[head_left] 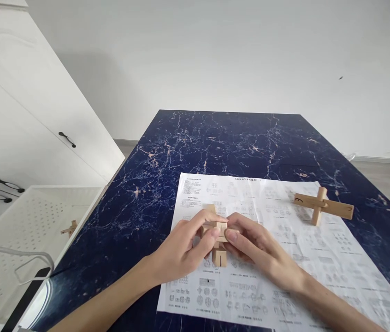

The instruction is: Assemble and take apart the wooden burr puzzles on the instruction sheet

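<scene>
Between my hands is a wooden burr puzzle (219,257) of interlocked pale blocks, held just over a printed sheet (274,286). My left hand (184,244) grips it from the left, with the thumb on its front and the index finger along its top. From the right, my right hand (257,244) pinches a protruding block between thumb and fingers. A dark mark shows on the puzzle's lower front block. My fingers hide much of its middle. Farther right on the sheet lie crossed wooden pieces (340,208), one passing through the other.
The sheet, covered in small diagrams, lies on a dark blue marbled table (209,143). At the left, a white perforated surface (4,230) carries a small wooden piece (69,229) and a grey cable (15,251). White cabinets (36,106) with black handles stand beyond it.
</scene>
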Action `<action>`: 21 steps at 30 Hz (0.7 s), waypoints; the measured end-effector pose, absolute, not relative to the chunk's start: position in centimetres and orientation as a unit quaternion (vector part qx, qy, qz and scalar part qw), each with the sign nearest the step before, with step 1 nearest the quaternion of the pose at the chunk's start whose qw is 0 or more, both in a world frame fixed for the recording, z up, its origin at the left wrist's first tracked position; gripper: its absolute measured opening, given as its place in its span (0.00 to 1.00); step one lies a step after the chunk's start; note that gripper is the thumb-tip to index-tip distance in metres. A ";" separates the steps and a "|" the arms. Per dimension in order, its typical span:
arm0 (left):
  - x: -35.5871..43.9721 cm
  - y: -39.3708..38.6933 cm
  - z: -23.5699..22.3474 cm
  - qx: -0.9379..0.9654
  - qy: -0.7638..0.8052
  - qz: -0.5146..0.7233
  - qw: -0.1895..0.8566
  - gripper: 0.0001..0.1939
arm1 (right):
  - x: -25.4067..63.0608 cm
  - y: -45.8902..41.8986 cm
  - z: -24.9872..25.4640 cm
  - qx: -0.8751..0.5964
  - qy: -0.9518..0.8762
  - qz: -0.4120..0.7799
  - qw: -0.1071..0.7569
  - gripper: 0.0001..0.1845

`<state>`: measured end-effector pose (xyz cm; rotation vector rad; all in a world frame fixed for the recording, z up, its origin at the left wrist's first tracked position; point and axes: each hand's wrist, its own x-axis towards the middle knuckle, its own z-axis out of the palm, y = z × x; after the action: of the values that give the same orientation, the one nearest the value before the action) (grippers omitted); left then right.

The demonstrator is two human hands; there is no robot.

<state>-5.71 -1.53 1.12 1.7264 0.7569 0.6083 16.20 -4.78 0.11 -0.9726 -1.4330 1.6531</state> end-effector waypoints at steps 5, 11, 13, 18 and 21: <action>-5.8 -1.5 0.9 0.728 0.307 0.265 0.553 0.17 | 16.0 -4.8 0.2 -0.370 -0.526 0.669 0.373 0.18; -5.5 -1.5 1.3 0.696 0.316 0.254 0.593 0.20 | 15.8 -4.9 0.2 -0.382 -0.490 0.689 0.374 0.21; -5.4 -1.6 1.5 0.693 0.321 0.232 0.603 0.30 | 15.8 -4.9 0.1 -0.378 -0.474 0.701 0.375 0.21; -5.1 -1.4 2.0 0.669 0.348 0.249 0.608 0.33 | 15.9 -4.8 0.3 -0.390 -0.497 0.681 0.371 0.24; -5.4 -0.8 2.0 0.646 0.368 0.280 0.608 0.29 | 16.2 -4.7 0.2 -0.455 -0.550 0.563 0.416 0.21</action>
<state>-5.44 -0.76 1.98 1.4918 0.8491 0.6460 16.18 -4.67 0.18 -1.1437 -1.3814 1.4129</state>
